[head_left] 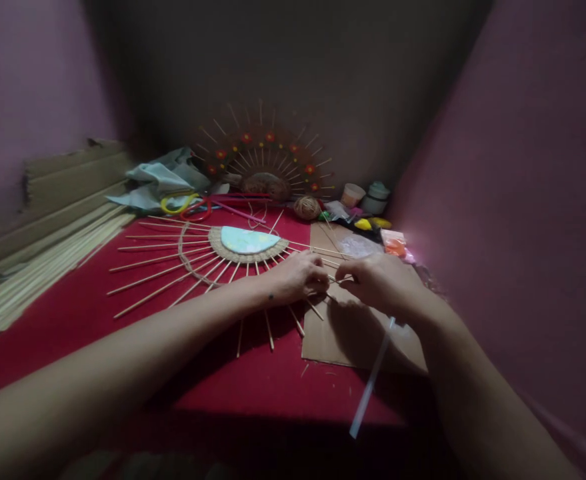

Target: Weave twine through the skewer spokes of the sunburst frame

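A half-round piece has a pale blue panel [247, 240] with a braided twine border [230, 255]. Thin wooden sticks [147, 282] fan out from it, and a twine arc [181, 248] crosses the left ones. My left hand [303, 277] is closed on a stick at the right of the fan. Close beside it, my right hand [380, 283] pinches what looks like a thin strand of twine; the fingertips partly hide it. Beneath the right hand, a translucent glue stick [373, 380] slants toward the table's front edge.
Cardboard [323, 340] lies under the hands on the red cloth [213, 387]. Behind stand a twine ball [307, 208], scissors [180, 203], a flower-decorated stick fan [270, 138] and small tubs [375, 198]. Bundled sticks [47, 267] lie left; a pink wall [523, 200] rises right.
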Demonstrator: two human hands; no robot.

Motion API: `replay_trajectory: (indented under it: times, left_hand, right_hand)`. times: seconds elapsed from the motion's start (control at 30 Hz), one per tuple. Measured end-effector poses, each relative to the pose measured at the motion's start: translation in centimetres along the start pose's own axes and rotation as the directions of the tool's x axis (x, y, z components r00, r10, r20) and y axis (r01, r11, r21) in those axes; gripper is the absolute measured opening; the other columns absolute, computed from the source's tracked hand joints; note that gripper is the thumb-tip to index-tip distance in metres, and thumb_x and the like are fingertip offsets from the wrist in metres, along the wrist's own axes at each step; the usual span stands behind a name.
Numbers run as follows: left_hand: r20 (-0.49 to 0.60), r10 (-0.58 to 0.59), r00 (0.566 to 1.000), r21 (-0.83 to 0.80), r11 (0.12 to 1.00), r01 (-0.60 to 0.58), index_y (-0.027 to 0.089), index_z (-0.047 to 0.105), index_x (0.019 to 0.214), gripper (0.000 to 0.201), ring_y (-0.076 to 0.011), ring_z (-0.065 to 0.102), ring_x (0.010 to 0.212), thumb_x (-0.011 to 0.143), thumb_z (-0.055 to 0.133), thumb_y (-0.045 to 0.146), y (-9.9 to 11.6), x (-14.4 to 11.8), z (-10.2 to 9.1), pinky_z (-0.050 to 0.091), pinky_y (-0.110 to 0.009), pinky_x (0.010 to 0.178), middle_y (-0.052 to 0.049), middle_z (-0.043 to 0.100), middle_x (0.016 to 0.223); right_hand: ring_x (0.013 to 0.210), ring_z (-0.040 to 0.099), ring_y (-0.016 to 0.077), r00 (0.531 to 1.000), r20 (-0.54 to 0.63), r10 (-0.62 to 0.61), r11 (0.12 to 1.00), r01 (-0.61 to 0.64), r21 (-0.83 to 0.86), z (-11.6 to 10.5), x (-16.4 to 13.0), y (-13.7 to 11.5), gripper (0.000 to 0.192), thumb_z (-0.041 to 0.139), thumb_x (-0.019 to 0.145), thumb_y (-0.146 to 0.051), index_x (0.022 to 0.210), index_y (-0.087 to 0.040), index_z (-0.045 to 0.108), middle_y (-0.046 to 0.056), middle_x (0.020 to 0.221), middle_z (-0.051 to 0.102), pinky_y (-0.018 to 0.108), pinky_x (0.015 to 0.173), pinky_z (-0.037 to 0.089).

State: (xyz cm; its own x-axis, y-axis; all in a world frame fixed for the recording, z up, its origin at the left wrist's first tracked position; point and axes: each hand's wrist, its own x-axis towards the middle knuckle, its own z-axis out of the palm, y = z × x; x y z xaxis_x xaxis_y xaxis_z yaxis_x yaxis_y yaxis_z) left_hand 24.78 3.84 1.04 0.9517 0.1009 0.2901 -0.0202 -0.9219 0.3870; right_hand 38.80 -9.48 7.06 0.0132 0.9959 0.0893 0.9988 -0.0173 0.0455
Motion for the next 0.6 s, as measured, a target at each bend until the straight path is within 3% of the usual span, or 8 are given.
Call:
replay_trajectory:
  times: [0.1,0.2,0.3,0.37,0.47,0.53,0.6]
  left_hand:
    - [-0.053,-0.119,0.992,-0.024,0.993,0.118,0.014,0.071,0.075,0.018,-0.0152,0.054,0.084,0.084,0.056,0.019,-0.1,-0.1,0.8,0.042,-0.027,0.080,-0.008,0.062,0.089]
    - [-0.071,-0.191,0.979,-0.056,0.981,0.187,0.013,0.070,0.073,0.016,-0.0152,0.056,0.084,0.081,0.057,0.016,-0.1,-0.4,0.4,0.042,-0.026,0.080,-0.008,0.062,0.091]
    - [-0.090,-0.231,0.969,-0.075,0.972,0.224,0.014,0.069,0.074,0.016,-0.0151,0.058,0.081,0.081,0.055,0.019,-0.3,-0.8,-0.4,0.044,-0.027,0.077,-0.007,0.064,0.089]
    - [-0.126,-0.274,0.953,-0.103,0.960,0.262,0.015,0.069,0.075,0.016,-0.0158,0.059,0.083,0.080,0.055,0.021,-0.5,-1.0,-0.9,0.044,-0.027,0.079,-0.006,0.066,0.089]
    - [-0.153,-0.347,0.925,-0.152,0.934,0.325,0.015,0.069,0.071,0.017,-0.0159,0.059,0.080,0.079,0.056,0.024,-1.0,-1.2,-1.6,0.045,-0.028,0.077,-0.005,0.067,0.084]
    - [-0.123,-0.388,0.914,-0.188,0.913,0.362,0.015,0.067,0.066,0.020,-0.0155,0.058,0.077,0.078,0.057,0.027,-1.3,-1.6,-1.9,0.045,-0.028,0.076,-0.005,0.066,0.078]
    - [-0.091,-0.400,0.912,-0.222,0.901,0.373,0.015,0.067,0.063,0.021,-0.0158,0.059,0.079,0.077,0.058,0.028,-1.5,-2.0,-2.3,0.045,-0.028,0.076,-0.005,0.067,0.080]
  right_hand:
    - [0.065,0.057,0.0170,0.995,0.015,0.101,0.992,-0.100,-0.079,0.8,0.7,2.1,0.019,0.054,0.077,-0.018,0.078,-0.022,0.072,0.007,0.075,0.069,0.027,0.054,0.027]
    - [0.066,0.058,0.0181,0.979,0.021,0.205,0.972,-0.201,-0.118,1.9,1.4,4.4,0.021,0.051,0.077,-0.019,0.077,-0.020,0.072,0.009,0.076,0.069,0.027,0.053,0.027]
    - [0.071,0.061,0.0197,0.973,0.003,0.229,0.968,-0.228,-0.101,2.9,2.1,5.4,0.023,0.049,0.079,-0.019,0.080,-0.018,0.072,0.012,0.082,0.070,0.028,0.055,0.030]
    - [0.076,0.062,0.0202,0.966,-0.097,0.239,0.971,-0.239,0.006,3.2,2.4,5.1,0.025,0.048,0.080,-0.018,0.086,-0.018,0.072,0.011,0.087,0.071,0.027,0.060,0.035]
    - [0.080,0.061,0.0191,0.928,-0.298,0.223,0.959,-0.154,0.237,3.1,2.9,3.9,0.024,0.048,0.084,-0.020,0.090,-0.019,0.071,0.009,0.089,0.071,0.027,0.069,0.040]
    - [0.081,0.059,0.0199,0.878,-0.426,0.219,0.952,-0.096,0.292,2.7,3.2,3.2,0.024,0.048,0.086,-0.026,0.085,-0.018,0.071,0.009,0.087,0.070,0.028,0.072,0.041]
    - [0.081,0.057,0.0211,0.807,-0.529,0.263,0.948,-0.114,0.298,2.2,3.5,2.9,0.027,0.047,0.087,-0.031,0.080,-0.018,0.070,0.010,0.085,0.067,0.030,0.072,0.041]
